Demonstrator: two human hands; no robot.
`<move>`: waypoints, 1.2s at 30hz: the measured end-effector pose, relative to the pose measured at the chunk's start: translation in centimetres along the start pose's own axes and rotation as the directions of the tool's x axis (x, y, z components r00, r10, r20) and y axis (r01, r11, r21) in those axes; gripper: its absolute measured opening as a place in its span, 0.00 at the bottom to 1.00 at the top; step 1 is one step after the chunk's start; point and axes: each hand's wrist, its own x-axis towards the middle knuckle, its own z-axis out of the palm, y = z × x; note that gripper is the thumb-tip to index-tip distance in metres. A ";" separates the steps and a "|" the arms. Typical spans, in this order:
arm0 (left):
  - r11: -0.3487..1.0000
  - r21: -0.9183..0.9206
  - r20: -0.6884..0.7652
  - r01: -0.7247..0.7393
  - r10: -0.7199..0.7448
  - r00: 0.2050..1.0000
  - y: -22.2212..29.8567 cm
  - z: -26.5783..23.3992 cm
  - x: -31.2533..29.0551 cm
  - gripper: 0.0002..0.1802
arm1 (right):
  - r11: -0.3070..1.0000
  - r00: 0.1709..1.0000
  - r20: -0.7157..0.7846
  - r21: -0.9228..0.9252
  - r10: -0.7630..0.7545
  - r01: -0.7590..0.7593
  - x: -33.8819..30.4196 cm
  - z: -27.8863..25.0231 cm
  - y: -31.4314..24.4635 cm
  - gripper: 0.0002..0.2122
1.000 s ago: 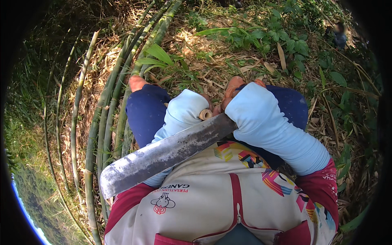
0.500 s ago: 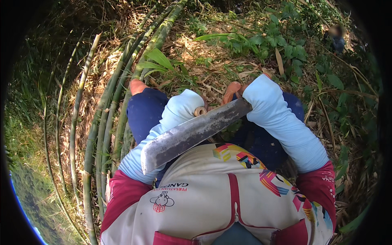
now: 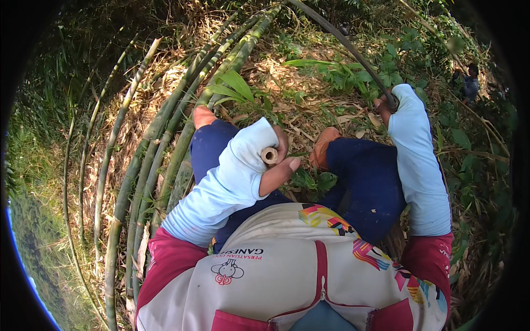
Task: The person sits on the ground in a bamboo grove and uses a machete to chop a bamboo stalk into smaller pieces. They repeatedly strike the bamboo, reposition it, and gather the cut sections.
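My left hand [image 3: 280, 165] is closed around a thin bamboo piece, whose pale hollow end [image 3: 269, 155] faces up; the rest of it is hidden below the hand and sleeve. Off to the right, my right hand [image 3: 382, 108] grips a machete [image 3: 353, 51] near its dark lower end. The blade is seen nearly edge-on, slanting away toward the upper left, well apart from the bamboo piece. Light blue sleeves cover both forearms, and the right one hides part of that hand.
Several long green bamboo stems [image 3: 146, 160] run along my left side. My dark blue trouser legs [image 3: 367, 185] are bent below the hands. A leafy plant [image 3: 309, 179] grows between them. Dry leaves litter the ground [image 3: 281, 77]. Another person [image 3: 470, 84] is at the far right.
The machete has swung from lying across my lap, over the bamboo end, out to the far right and upward. My right hand has moved right with it; the left hand's fingers now show.
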 end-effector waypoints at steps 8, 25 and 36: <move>0.946 -0.295 -0.100 -0.132 0.106 0.989 -1.7 2.2 0.6 0.17 | 0.888 0.978 0.170 0.459 -0.122 0.031 -5.0 0.8 -4.7 0.13; 0.941 -0.019 0.021 -0.337 0.337 0.941 2.8 -0.4 -0.3 0.08 | 0.672 0.657 0.180 0.035 -0.732 0.740 -6.5 -2.6 -11.1 0.09; 0.685 -0.644 0.071 0.340 -0.389 0.918 1.4 -0.5 -2.3 0.49 | 0.605 0.601 0.067 0.058 -0.796 0.794 -6.9 -2.5 -13.4 0.07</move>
